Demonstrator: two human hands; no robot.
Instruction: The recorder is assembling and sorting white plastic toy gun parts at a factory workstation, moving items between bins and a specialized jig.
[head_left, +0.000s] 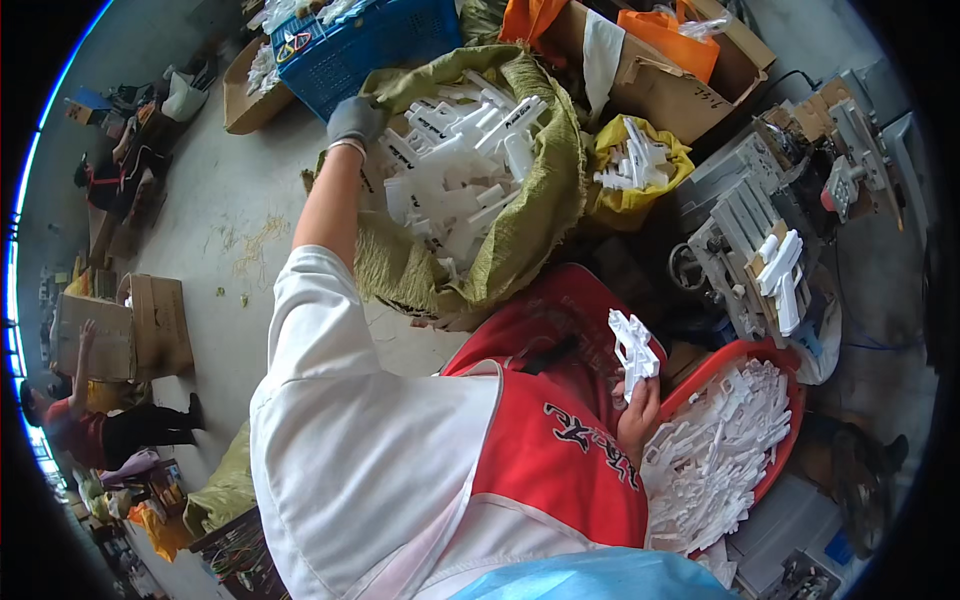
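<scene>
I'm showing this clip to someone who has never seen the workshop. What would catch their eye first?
Probably the big green sack at top centre, brimming with white plastic parts, where the gloved left hand grips its rim. Next, the red basin at lower right, heaped with the same parts, and the bare right hand beside it holding one white part up against the red apron.

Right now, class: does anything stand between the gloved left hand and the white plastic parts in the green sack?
Nothing visible does. The left hand is at the green sack's open rim, with the white plastic parts lying uncovered just beside it.
</scene>
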